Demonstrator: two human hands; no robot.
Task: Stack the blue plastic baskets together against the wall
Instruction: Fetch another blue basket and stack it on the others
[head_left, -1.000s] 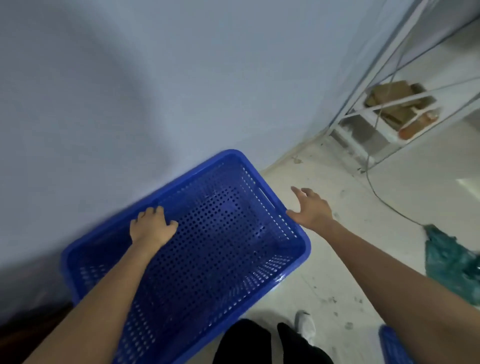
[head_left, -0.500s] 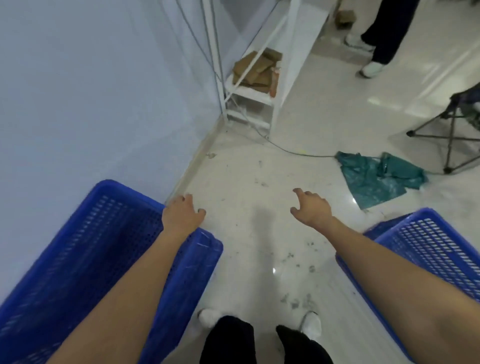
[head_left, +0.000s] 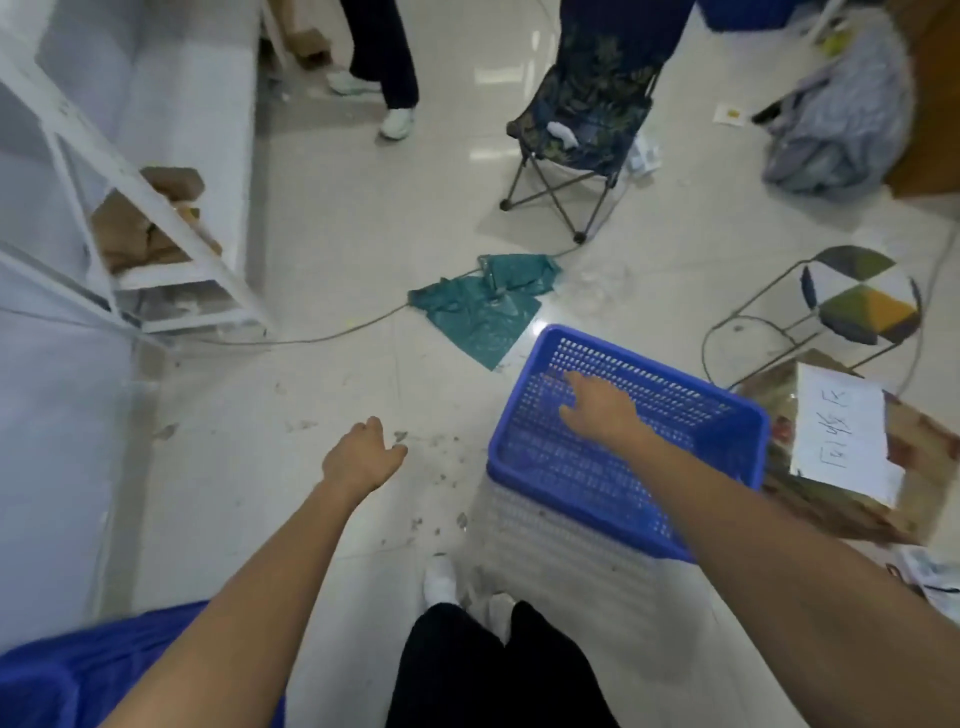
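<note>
**Turning from the placed basket to the next one**

Nearest, the placed basket (head_left: 62, 675) sits at the lower left by the wall (head_left: 52, 415), released a moment ago. The left hand (head_left: 361, 457) now hangs open and empty. Farther out, the right hand (head_left: 597, 410), fingers spread, reaches into the second basket (head_left: 613, 473) on the floor (head_left: 311, 395), gripping nothing yet.

Open tiled floor (head_left: 311, 415) lies between the white shelf unit (head_left: 171, 270) on the left and the blue basket (head_left: 623, 467) on the right, crossed only by a thin cable (head_left: 332, 335) and a green bag (head_left: 478, 312). A cardboard box (head_left: 841, 457) touches the basket's right side, with a wire stool (head_left: 852, 306) just behind it. A folding chair (head_left: 582, 130) and a standing person's legs (head_left: 387, 57) close off the far floor.
</note>
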